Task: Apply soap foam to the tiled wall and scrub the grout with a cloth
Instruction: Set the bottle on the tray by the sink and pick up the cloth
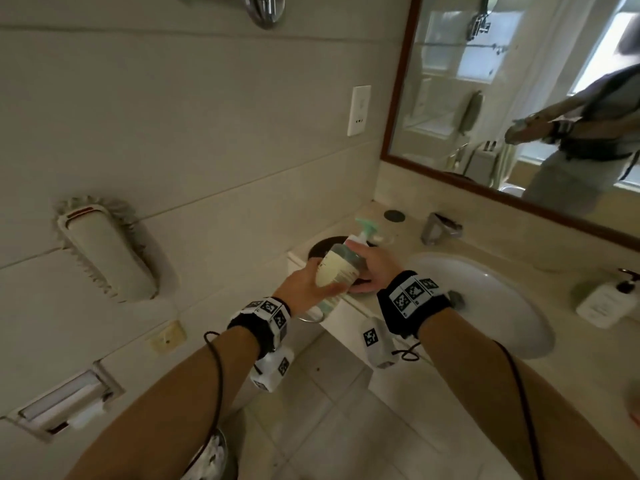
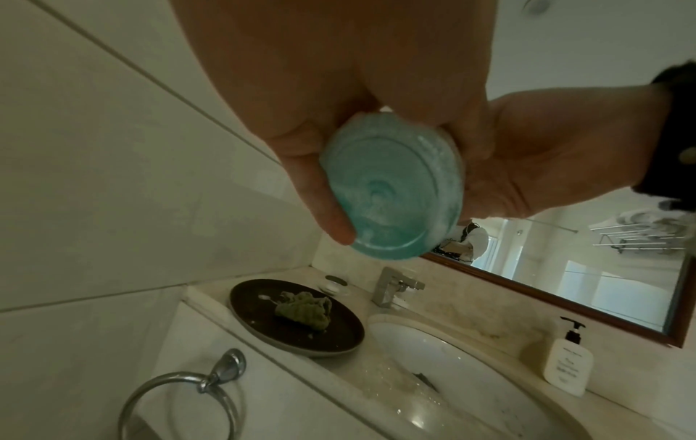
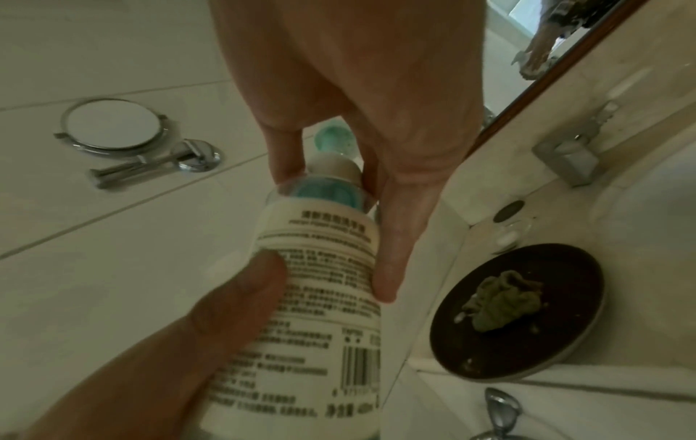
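The left hand (image 1: 304, 284) is wrapped round the lower body of the soap bottle (image 1: 337, 271), thumb pressed across the printed label, fingers curled under its teal base. The right hand (image 1: 372, 266) clamps the same bottle higher up, its fingers (image 3: 395, 238) closed about the neck just below the teal pump head (image 1: 366, 226). Held between both hands, the bottle lies tilted, pump pointing toward 1 o'clock, clear of the tabletop (image 1: 381, 216).

Directly beneath it, partly hidden in the head view, a dark round dish (image 2: 263, 327) sits on the tabletop corner; a crumpled green cloth (image 2: 305, 309) lies in its middle, with a few white specks beside it. At 3 o'clock of the dish is the white basin (image 1: 502, 306), the chrome faucet (image 1: 440, 232) at its 12 o'clock. A white pump dispenser (image 1: 606, 303) stands well apart at the far right edge. The tiled wall (image 1: 173, 116) fills the left, a handset (image 1: 104, 251) mounted at 9 o'clock of the hands. A towel ring (image 2: 180, 399) hangs below the tabletop edge. The framed mirror (image 1: 519, 98) sits at 1 o'clock.
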Demonstrator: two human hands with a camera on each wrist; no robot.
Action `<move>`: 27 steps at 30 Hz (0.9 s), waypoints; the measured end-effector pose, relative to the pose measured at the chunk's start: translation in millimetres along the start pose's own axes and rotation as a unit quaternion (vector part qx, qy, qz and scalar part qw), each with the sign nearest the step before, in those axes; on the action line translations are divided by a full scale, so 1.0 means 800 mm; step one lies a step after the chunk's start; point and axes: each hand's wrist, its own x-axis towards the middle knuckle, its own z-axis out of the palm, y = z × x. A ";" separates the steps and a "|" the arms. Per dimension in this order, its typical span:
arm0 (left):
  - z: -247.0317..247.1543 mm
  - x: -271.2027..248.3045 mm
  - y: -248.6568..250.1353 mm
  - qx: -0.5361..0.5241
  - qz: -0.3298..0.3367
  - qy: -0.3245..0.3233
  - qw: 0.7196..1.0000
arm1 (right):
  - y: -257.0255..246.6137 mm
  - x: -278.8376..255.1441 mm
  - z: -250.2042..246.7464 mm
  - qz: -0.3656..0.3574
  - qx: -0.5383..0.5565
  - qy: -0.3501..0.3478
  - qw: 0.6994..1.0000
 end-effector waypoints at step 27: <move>0.145 0.274 0.043 -0.006 -0.066 0.049 0.997 | -0.022 0.222 -0.222 -0.052 -0.035 -0.022 0.998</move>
